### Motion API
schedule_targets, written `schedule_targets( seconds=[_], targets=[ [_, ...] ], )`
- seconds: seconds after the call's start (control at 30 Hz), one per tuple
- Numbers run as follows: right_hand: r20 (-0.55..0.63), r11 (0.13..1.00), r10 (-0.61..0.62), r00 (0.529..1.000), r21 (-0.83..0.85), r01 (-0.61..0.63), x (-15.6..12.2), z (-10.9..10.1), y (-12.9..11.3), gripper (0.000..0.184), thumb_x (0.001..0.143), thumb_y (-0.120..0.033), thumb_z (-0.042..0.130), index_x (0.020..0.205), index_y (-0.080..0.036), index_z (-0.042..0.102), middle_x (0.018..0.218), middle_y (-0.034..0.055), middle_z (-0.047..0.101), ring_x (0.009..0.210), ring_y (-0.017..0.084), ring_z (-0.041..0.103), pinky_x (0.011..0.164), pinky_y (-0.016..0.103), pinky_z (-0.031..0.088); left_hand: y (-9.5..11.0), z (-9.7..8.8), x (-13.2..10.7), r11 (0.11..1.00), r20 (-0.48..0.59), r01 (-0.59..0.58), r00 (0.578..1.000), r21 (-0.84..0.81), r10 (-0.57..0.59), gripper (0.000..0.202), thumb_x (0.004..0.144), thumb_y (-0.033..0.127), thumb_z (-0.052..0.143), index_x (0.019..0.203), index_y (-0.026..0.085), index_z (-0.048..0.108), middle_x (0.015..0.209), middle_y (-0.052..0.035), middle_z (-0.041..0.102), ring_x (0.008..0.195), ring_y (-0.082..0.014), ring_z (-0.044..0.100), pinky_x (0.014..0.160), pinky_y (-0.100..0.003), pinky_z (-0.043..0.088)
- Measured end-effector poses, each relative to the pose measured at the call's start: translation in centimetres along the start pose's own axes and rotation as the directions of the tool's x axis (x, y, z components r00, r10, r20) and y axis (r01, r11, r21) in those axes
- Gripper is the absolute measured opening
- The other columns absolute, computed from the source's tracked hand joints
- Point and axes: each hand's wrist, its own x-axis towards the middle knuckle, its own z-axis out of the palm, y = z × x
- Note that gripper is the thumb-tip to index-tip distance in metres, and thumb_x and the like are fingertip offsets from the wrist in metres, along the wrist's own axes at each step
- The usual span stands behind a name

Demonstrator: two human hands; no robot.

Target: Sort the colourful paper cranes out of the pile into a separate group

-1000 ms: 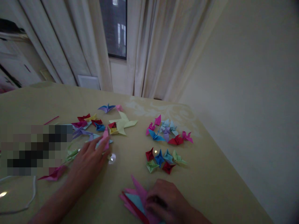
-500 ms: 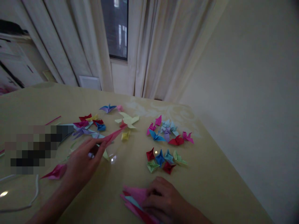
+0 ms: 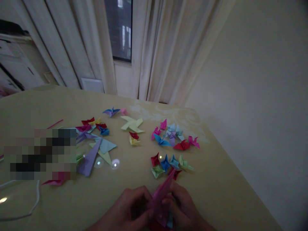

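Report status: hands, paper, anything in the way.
Left hand and right hand gripping pink folded paper. Its pointed tip aims away, rightward. Dark red folded piece just beyond, partly hidden by the tip.

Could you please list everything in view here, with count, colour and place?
Curtains: at least two, cream, back
Window: one, dark, between curtains
Wall: one, greyish, right
Cabinet: one, pale, far left
Table: one, yellow-green, foreground
Cable: at least one, white, left foreground
Stick: one, pink, left, partly masked
Pixelated area: one, mixed, left; contents cannot be told
Pinwheel-shaped paper: one, pale green, table middle
Folded papers: many, mixed colours, two groups at right, more scattered at left
Held paper: one or more, mainly pink, between the hands
Left hand: one, bare, front
Right hand: one, bare, front
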Motion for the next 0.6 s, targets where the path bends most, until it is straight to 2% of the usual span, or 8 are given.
schedule_targets(
  seconds=[0.07,0.17,0.23,0.3,0.33,0.4,0.5,0.6],
  targets=[
    [-0.044,0.996,-0.013,0.999,-0.089,0.009,0.0,-0.3,-0.1,0.037,0.108,-0.052,0.054,0.099,-0.020,0.072,0.079,0.0024,0.066,0.067,0.016,0.063,0.062,0.024,0.050,-0.7,-1.4,1.5,0.987,-0.027,-0.035,0.999,0.154,0.039,0.034,0.093,0.054,0.066,0.105,0.023,0.074,0.097,-0.0113,0.078,0.100,-0.0301,0.073,0.089,-0.042,0.059],
    [0.015,0.943,-0.070,0.997,-0.325,0.071,0.1,-0.9,-0.2,0.040,0.113,-0.049,0.045,0.114,-0.022,0.075,0.089,0.0058,0.072,0.082,0.019,0.068,0.074,0.028,0.053,-2.4,-3.9,4.1,0.919,-0.051,-0.081,0.993,0.385,0.109,0.031,0.096,0.047,0.060,0.112,0.024,0.074,0.109,-0.0129,0.078,0.109,-0.0320,0.072,0.096,-0.045,0.057],
    [0.124,0.872,-0.114,0.986,-0.464,0.159,0.2,-1.0,0.0,0.041,0.114,-0.046,0.042,0.123,-0.023,0.075,0.089,0.0066,0.073,0.082,0.020,0.067,0.075,0.029,0.052,-4.2,-5.7,5.1,0.832,-0.050,-0.101,0.987,0.545,0.152,0.034,0.096,0.041,0.057,0.119,0.022,0.073,0.120,-0.0155,0.077,0.116,-0.0347,0.070,0.101,-0.049,0.055],
    [0.212,0.768,-0.154,0.965,-0.589,0.252,0.2,-0.8,0.6,0.037,0.114,-0.042,0.045,0.119,-0.021,0.075,0.085,0.0066,0.071,0.078,0.020,0.063,0.073,0.030,0.051,-6.1,-7.6,5.3,0.707,-0.051,-0.077,0.986,0.703,0.158,0.040,0.097,0.037,0.052,0.125,0.016,0.071,0.129,-0.0218,0.073,0.119,-0.0401,0.068,0.102,-0.056,0.053],
    [0.235,0.707,-0.177,0.956,-0.645,0.289,0.3,-0.5,0.9,0.034,0.113,-0.039,0.047,0.115,-0.020,0.075,0.084,0.0069,0.070,0.077,0.020,0.062,0.074,0.031,0.050,-7.0,-8.6,5.3,0.635,-0.063,-0.040,0.988,0.771,0.138,0.044,0.098,0.037,0.049,0.126,0.012,0.071,0.129,-0.0258,0.071,0.116,-0.0430,0.068,0.099,-0.059,0.054],
    [0.255,0.619,-0.191,0.948,-0.718,0.318,0.3,-0.1,1.4,0.025,0.110,-0.034,0.053,0.107,-0.019,0.073,0.087,0.0082,0.070,0.080,0.021,0.060,0.077,0.033,0.050,-8.6,-10.4,5.1,0.548,-0.059,0.007,0.995,0.836,0.078,0.045,0.101,0.036,0.043,0.124,0.009,0.070,0.118,-0.0256,0.073,0.104,-0.0427,0.071,0.090,-0.058,0.057],
    [0.238,0.622,-0.169,0.956,-0.727,0.291,0.4,0.3,1.4,0.011,0.103,-0.024,0.061,0.105,-0.020,0.070,0.099,0.0106,0.069,0.090,0.023,0.061,0.081,0.035,0.052,-9.8,-11.8,5.2,0.573,-0.073,0.032,0.996,0.819,0.048,0.044,0.101,0.034,0.037,0.123,0.012,0.068,0.108,-0.0211,0.074,0.095,-0.0392,0.073,0.087,-0.055,0.057],
    [0.174,0.693,-0.209,0.962,-0.668,0.271,0.4,0.2,0.8,0.012,0.099,-0.018,0.061,0.108,-0.020,0.069,0.104,0.0104,0.068,0.094,0.024,0.062,0.083,0.035,0.052,-9.5,-12.3,5.7,0.722,-0.143,0.111,0.990,0.683,-0.016,0.043,0.096,0.039,0.043,0.124,0.015,0.065,0.105,-0.0193,0.076,0.093,-0.0366,0.075,0.082,-0.049,0.058]
  ],
)
